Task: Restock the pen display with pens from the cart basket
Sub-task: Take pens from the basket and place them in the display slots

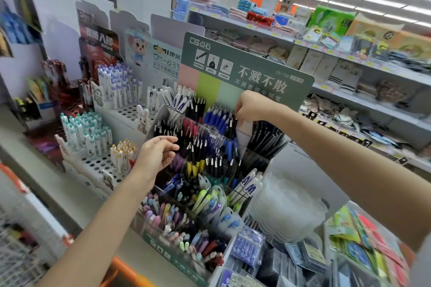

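Pens stand packed tip-down in the tiered clear compartments of the display on the worktop, sorted by colour: blue at the back, black with silver clips in the middle, pastel ones at the front. The wire cart basket shows only as a corner at the lower left, and I cannot see what is in it.

The right hand reaches over the back row. Its fingers are bunched and point down onto the pen tops where the blue and black compartments meet. Whether they pinch a pen is hidden, so I cannot tell.

The left hand is beside the black pens, fingers loosely bent with the tips at the clips, and nothing is plainly held.

I judge each pen light, stiff and smooth, likely to slip when pinched at the glossy barrel. A firmer hold is near the clip end, thumb against two fingers. In tight rows a neighbour may lift or tip with it, so a straight pull or push along the pen's length should serve best.
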A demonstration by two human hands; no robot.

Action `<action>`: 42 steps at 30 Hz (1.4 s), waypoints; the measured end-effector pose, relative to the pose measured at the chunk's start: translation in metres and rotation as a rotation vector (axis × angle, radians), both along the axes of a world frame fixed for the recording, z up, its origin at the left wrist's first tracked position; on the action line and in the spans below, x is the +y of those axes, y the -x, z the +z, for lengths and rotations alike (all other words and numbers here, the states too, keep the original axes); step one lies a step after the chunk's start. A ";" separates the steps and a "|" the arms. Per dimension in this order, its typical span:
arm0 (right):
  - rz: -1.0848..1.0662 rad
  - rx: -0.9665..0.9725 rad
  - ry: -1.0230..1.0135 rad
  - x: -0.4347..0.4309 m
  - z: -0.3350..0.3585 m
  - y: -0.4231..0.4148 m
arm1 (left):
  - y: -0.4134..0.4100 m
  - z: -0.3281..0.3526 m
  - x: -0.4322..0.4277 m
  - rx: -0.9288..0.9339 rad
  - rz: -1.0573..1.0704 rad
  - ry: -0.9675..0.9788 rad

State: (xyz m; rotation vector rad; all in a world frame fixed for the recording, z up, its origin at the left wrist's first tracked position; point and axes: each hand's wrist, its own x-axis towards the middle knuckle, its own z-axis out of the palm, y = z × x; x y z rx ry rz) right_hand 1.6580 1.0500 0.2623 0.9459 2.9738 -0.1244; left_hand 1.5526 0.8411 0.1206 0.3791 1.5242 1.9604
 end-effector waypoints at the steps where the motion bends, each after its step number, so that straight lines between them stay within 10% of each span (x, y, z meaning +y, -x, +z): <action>1: 0.000 0.020 -0.015 -0.001 -0.001 0.000 | 0.000 0.000 0.000 0.000 0.001 0.001; 28: 0.101 0.222 -0.110 -0.009 -0.014 -0.013 | -0.008 0.008 -0.011 0.004 0.044 0.010; 42: 0.312 0.703 0.072 -0.112 -0.019 0.034 | 0.035 -0.026 -0.065 -0.161 0.226 0.072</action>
